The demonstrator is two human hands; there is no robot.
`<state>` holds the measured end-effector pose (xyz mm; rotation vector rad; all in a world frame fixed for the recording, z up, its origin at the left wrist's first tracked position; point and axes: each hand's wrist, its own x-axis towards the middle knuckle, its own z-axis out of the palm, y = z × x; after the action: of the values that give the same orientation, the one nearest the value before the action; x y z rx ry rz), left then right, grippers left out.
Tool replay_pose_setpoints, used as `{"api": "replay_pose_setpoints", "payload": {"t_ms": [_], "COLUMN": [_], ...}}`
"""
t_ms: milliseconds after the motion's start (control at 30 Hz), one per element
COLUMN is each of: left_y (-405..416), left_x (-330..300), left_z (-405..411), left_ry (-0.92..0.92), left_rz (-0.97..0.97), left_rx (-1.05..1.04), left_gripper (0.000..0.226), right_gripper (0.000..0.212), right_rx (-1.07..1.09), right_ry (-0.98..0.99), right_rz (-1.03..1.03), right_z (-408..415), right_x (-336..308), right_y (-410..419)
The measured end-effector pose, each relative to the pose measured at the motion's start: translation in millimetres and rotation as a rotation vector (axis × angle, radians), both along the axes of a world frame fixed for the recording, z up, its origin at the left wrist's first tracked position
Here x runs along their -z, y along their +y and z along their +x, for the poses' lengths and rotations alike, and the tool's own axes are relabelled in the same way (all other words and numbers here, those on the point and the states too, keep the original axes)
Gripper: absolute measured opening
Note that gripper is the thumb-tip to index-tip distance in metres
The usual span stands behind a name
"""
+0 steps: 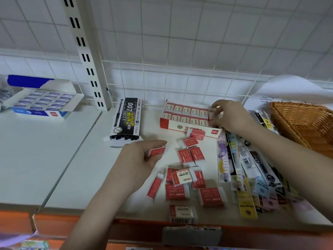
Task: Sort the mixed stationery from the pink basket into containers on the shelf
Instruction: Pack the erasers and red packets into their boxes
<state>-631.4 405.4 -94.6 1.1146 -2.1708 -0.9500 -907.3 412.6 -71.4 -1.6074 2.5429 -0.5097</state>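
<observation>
On the white shelf [54, 159], far left, a blue box [43, 102] of erasers lies open. Right of the upright stands a black pen box [127, 120], its open end toward the person. The left hand [142, 159] hovers just in front of it, thumb and fingers curled, pinching one red eraser [156, 152]. More red erasers [191, 170] lie scattered loose on the shelf beside that hand, one at the front edge. Behind them sits the red eraser box [189, 117], rows filled. The right hand [228, 114] reaches to the box's right end, fingers bent and pinching an eraser there. Packaged pens [248, 165] fan out to the right, beside a wicker basket [302, 123].
</observation>
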Motion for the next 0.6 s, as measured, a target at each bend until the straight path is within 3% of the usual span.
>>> {"api": "replay_pose_setpoints", "payload": {"t_ms": [167,267,367,600], "left_y": [1.9,3.9,4.2,9.4], "left_x": [-0.4,-2.1,-2.5,-6.5], "left_z": [2.6,4.3,4.6,2.2], "left_ry": [0.026,0.037,0.039,0.025], "left_rz": [0.014,0.008,0.013,0.036], "left_rx": [-0.015,-0.011,-0.006,0.009], "left_gripper": [0.032,0.035,0.038,0.037], "right_gripper": [0.044,0.039,0.031,0.043], "right_rx": [0.037,0.026,-0.112,-0.235], "right_ry": [-0.068,0.065,0.183,0.328], "right_rz": [0.065,0.086,0.244,0.405], "right_z": [-9.8,-9.6,-7.5,-10.2], "right_x": [-1.1,6.1,8.3,-12.6], "right_y": [-10.5,-12.8,-14.5,-16.9]}}
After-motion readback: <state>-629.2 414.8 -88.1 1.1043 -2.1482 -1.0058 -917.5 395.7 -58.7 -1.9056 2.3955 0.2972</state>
